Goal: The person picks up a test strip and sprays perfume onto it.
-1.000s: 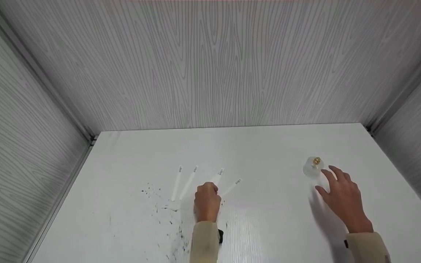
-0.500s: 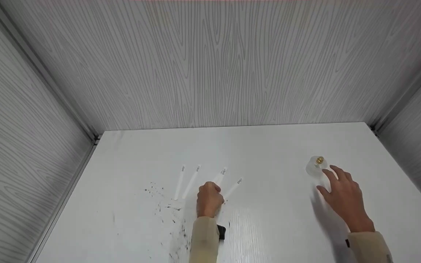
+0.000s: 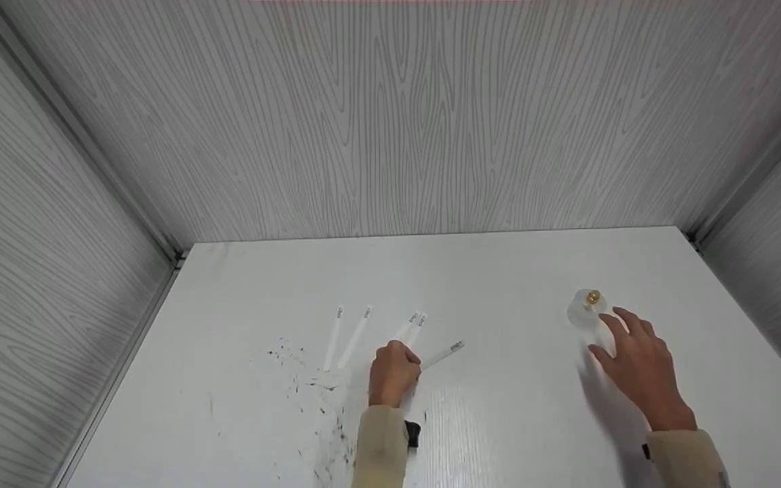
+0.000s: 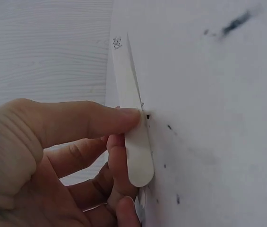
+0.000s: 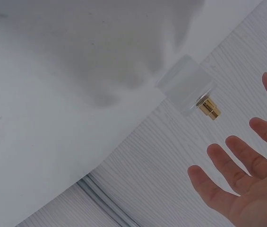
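My left hand [image 3: 394, 373] pinches a white paper strip [image 4: 131, 90] with small dark print between thumb and fingers, low over the table. The tip of another strip [image 4: 142, 196] shows below it in the left wrist view. Two more printed strips [image 3: 407, 329] stick out past my knuckles, partly hidden by the hand. To its left lie two separate strips [image 3: 333, 339], slightly angled. My right hand [image 3: 638, 369] hovers with spread, relaxed fingers beside a small clear glass bottle [image 3: 584, 312] with a gold spray nozzle [image 5: 209, 108]; the fingers appear not to touch it.
The white table [image 3: 499, 271] carries dark smudges [image 3: 323, 386] left of my left arm. Grey wood-grain panels [image 3: 397, 135] rise behind the table and at both sides.
The printed ends near my left hand have shifted: one strip now points further right, and another end shows beside the middle strip. The right hand stays by the bottle.
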